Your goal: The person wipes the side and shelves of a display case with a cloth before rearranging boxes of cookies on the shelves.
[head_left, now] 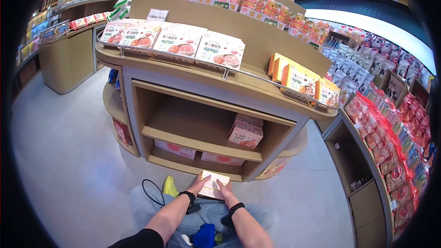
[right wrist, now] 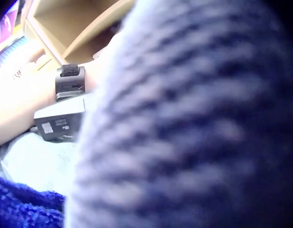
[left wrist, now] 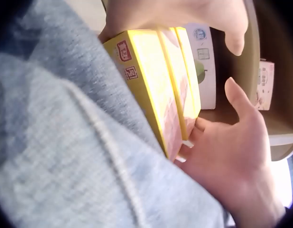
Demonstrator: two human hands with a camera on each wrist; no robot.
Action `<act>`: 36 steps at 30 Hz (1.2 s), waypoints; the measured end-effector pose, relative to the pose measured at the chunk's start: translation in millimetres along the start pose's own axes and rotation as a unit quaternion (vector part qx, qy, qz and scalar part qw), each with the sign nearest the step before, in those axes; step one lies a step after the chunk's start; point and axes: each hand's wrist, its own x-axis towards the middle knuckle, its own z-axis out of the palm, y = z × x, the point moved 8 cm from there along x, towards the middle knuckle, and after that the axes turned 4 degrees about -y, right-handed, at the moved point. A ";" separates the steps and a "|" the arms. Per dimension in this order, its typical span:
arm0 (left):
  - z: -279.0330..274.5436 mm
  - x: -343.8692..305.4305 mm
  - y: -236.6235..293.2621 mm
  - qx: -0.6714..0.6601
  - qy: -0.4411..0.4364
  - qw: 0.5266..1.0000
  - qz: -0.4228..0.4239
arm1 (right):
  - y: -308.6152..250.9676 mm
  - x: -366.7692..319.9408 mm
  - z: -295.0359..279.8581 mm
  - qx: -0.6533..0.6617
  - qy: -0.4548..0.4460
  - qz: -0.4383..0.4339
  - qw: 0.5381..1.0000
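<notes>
A stack of yellow cookie boxes [head_left: 214,185] is held low over the lap, in front of the shelf unit. My left hand [head_left: 197,185] grips its left side, and my right hand [head_left: 225,191] holds the right side. In the left wrist view, the yellow boxes [left wrist: 156,80] lie side by side against the denim leg. There, the left hand [left wrist: 179,14] runs along the top, while the right hand [left wrist: 227,152] has its fingertips beneath the boxes and its thumb raised. A denim leg [right wrist: 184,118] blocks both hands in the right wrist view; the left wristband [right wrist: 70,83] shows.
White cookie boxes [head_left: 220,49] and yellow boxes [head_left: 301,81] line the railed counter [head_left: 183,64]. Below, a shelf holds pink boxes [head_left: 247,131], with cartons [head_left: 223,158] lower down. A yellow shoe [head_left: 170,186] is beside the left hand. Bagged goods [head_left: 376,142] fill the right-hand display.
</notes>
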 end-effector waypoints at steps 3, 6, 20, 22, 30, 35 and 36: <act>-3.6 2.6 -27.8 -0.014 0.002 0.999 -0.042 | 18.3 11.7 1.6 0.035 -0.030 0.059 0.997; -5.0 12.9 -44.2 -0.009 -0.012 0.998 -0.066 | 45.1 31.4 -1.0 0.001 -0.036 0.042 0.998; 15.0 -4.7 -25.5 0.188 -0.027 0.979 -0.075 | 42.5 22.8 -50.8 -0.279 0.170 -0.054 0.943; -7.8 6.7 -39.9 0.323 0.035 0.943 -0.074 | -39.1 -10.3 -59.6 -0.442 0.207 -0.170 0.856; 38.0 -21.7 53.9 0.343 0.054 0.937 -0.043 | -415.5 -128.3 -120.3 -0.312 0.025 -0.361 0.878; 127.2 -47.5 214.8 0.340 -0.166 0.898 0.225 | -574.7 -165.0 -56.7 -0.491 0.162 -0.530 0.672; 126.2 -52.5 228.4 0.347 -0.163 0.895 0.229 | -591.7 -160.1 -37.0 -0.480 0.131 -0.535 0.683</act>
